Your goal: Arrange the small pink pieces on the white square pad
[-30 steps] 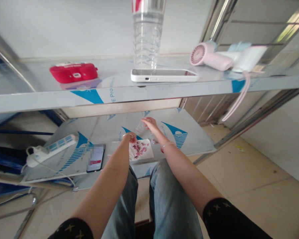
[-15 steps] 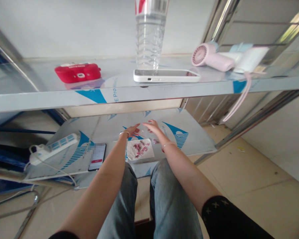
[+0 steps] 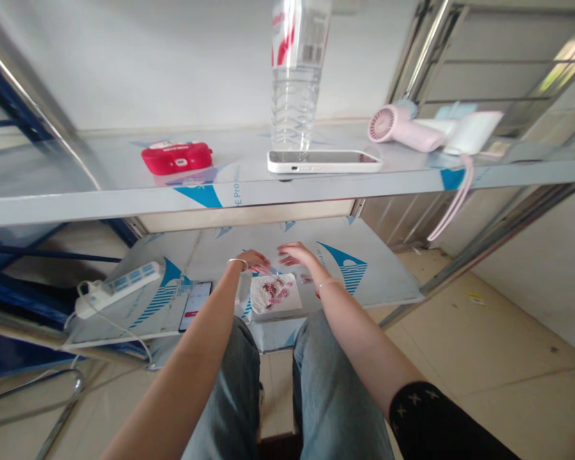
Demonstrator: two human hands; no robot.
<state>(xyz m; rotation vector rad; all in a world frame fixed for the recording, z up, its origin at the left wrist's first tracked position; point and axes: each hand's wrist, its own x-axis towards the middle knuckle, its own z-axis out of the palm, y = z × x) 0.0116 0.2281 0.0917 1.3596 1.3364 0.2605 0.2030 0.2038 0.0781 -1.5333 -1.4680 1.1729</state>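
Pink beads [image 3: 282, 293] on white pad [image 3: 292, 301]: likely light, slippery; pinch singly. Right hand [image 3: 295, 253] loosely spread; left hand [image 3: 253, 259], can't tell.

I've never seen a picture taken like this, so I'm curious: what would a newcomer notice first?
Probably the tall clear bottle, standing behind a white phone on the upper shelf. The bright red case to its left also stands out. Below, the left hand and right hand are near pink beads on the lower shelf.
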